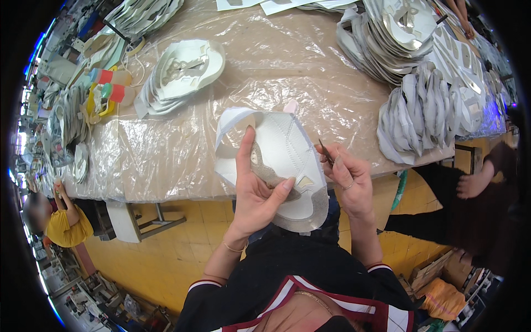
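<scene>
A white shoe upper [285, 133] with grey suede-like parts and stitched lines is held up over the table's near edge. My left hand [254, 193] is closed on it, with the thumb on the grey part and the index finger stretched along the inside of the opening. Beside the upper's right edge, my right hand [351, 180] grips small dark thread snips [326, 152] between thumb and fingers. The snips' tip points up and left, close to the upper's edge. Whether the blades touch the material I cannot tell.
Clear plastic sheeting [310, 66] covers the table. A pile of uppers [213, 61] lies left of centre; taller stacks [368, 50] and folded uppers [415, 116] stand at right. Bottles [113, 93] sit in a yellow tray [91, 102]. People [69, 227] are at left and right.
</scene>
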Demonstrator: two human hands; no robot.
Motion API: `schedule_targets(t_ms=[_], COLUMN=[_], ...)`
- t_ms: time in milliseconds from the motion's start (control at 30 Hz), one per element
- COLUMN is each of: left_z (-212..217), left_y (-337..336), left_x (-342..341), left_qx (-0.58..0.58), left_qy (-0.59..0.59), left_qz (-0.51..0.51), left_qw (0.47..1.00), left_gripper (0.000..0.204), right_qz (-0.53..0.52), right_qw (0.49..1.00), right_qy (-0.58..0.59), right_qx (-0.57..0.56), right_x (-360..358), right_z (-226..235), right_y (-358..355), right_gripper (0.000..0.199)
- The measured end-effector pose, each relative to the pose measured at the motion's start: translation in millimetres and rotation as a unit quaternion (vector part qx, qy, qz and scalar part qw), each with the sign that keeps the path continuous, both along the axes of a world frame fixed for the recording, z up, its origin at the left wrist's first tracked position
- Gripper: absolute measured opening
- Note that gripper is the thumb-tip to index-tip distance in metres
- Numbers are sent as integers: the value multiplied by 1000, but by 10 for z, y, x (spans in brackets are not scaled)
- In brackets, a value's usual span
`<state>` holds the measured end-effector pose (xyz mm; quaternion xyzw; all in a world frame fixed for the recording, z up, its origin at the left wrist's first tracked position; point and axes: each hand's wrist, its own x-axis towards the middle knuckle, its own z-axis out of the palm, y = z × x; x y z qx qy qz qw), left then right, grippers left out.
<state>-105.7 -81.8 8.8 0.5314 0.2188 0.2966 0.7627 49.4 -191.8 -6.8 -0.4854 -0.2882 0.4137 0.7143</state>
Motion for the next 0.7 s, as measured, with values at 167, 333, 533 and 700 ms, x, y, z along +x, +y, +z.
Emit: schedule_targets(t_ms=[167,333,533,700], left_z=[9,5,-28,-38], left_y=[-4,-25,-70,-101], left_x=[24,61,142,204], left_qx=[1,-9,-16,-34], left_qy=[-5,-7,3,-3], left_qz=[1,-11,-15,-25], left_qw=[1000,1000,1000,999], left_gripper=[91,91,91,91], right_qz=[10,-42,-30,-54], right_qw=[1000,998,999,998], right_qy=[-19,-32,6,14], right_qx=[-10,-16,-11,-12], right_x=[3,27,71,109], right_z=[7,-3,-5,-43], right_y=[-9,4,-36,-58], right_gripper=[31,29,25,27])
